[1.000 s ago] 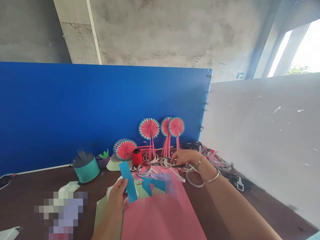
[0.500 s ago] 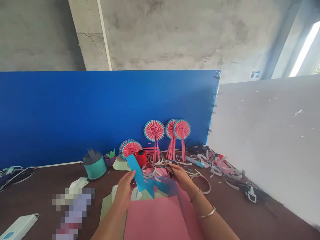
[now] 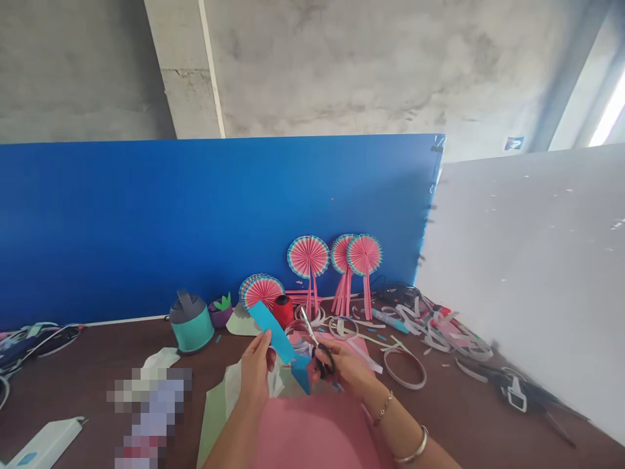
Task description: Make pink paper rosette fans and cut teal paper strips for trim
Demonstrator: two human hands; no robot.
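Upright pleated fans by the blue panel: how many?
3 visible: a lone left fan, and overlapping to its right, a front fan and rear fan. Others may be hidden behind.

Loving the bright blue paper strip (image 3: 270, 330), black-handled scissors (image 3: 317, 346), pink fans (image 3: 308, 256) with blue-banded rims along brown worktop's (image 3: 469, 420) back edge.

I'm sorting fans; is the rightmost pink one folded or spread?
Spread: the rightmost fan shows a full round of pleats, with pink strips extending below it.
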